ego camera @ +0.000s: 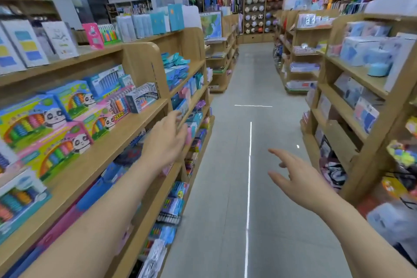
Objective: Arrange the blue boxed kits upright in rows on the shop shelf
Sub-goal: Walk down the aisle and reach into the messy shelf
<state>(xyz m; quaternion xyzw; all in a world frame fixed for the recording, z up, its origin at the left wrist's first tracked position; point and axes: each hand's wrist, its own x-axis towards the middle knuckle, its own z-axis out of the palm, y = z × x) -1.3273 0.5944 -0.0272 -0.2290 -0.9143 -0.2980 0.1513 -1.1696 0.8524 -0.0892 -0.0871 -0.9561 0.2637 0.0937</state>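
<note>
Aisle floor [225,165] runs ahead of me between two shelf units. Left shelf unit [144,63] beside my left arm: boxed kits [74,97] sit in rows on its middle shelf, cards [24,43] stand on top. My left hand [164,142] is out in front of that unit, my right hand [295,176] over the floor. Right shelf unit [356,72] opposite. Ball rack [257,9] at the far end.

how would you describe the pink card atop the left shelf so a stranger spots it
Take the wooden shelf unit left of the aisle and follow its top board. Between a white card and a rack of coloured markers stands the pink card. It is the only pink piece up there, with a white rabbit printed near its top.
</note>
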